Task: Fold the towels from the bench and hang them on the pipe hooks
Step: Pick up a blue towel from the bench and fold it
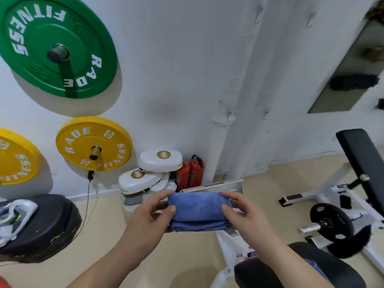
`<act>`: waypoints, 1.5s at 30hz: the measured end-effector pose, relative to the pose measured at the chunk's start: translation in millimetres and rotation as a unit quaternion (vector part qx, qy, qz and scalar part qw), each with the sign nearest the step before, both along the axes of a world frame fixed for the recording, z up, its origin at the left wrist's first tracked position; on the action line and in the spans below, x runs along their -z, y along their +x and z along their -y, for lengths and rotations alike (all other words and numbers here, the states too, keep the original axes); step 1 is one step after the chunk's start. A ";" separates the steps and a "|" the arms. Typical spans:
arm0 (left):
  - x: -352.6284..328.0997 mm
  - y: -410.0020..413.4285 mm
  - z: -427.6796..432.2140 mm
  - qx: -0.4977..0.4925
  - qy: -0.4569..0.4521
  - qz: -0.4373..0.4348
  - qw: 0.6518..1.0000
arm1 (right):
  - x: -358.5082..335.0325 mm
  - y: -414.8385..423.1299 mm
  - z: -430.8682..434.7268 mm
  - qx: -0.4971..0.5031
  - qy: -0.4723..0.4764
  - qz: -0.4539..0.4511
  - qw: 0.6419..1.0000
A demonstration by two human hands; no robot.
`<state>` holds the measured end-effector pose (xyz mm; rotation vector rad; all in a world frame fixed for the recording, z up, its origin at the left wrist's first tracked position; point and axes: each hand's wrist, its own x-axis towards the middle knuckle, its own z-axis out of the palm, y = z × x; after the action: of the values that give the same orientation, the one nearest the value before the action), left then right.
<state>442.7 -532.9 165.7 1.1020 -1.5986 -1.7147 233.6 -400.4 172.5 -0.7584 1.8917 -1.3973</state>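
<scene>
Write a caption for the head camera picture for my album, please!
Left hand and right hand hold a folded blue towel in front of the white pipe with its hook.

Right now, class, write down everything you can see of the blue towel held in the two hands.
The blue towel is a soft, terry-like cloth folded into a thick, compact rectangle, rounded along the top, with layered edges showing along its lower side. It is held level in the air. The left hand pinches its left end and the right hand its right end, thumbs on the near face. Nothing else touches it.
</scene>
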 end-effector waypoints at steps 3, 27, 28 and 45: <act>-11.0 -57.7 31.3 0.051 -0.011 0.009 0.999 | -10.9 -48.2 13.0 0.033 0.015 -0.009 0.999; -183.7 -427.1 333.2 0.150 -0.135 -0.101 0.974 | -193.5 -381.7 278.6 0.116 -0.092 -0.149 0.978; -198.9 -438.1 344.8 0.155 -0.146 -0.108 0.971 | -207.8 -390.6 289.4 0.118 -0.100 -0.162 0.974; -326.5 -578.0 427.0 0.101 -0.227 -0.201 0.947 | -330.7 -536.9 412.5 0.126 -0.209 -0.321 0.915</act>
<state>-135.4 -959.9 492.2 0.3475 -1.7514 -1.4592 -303.3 -812.9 503.2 -1.3510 2.2603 -1.9202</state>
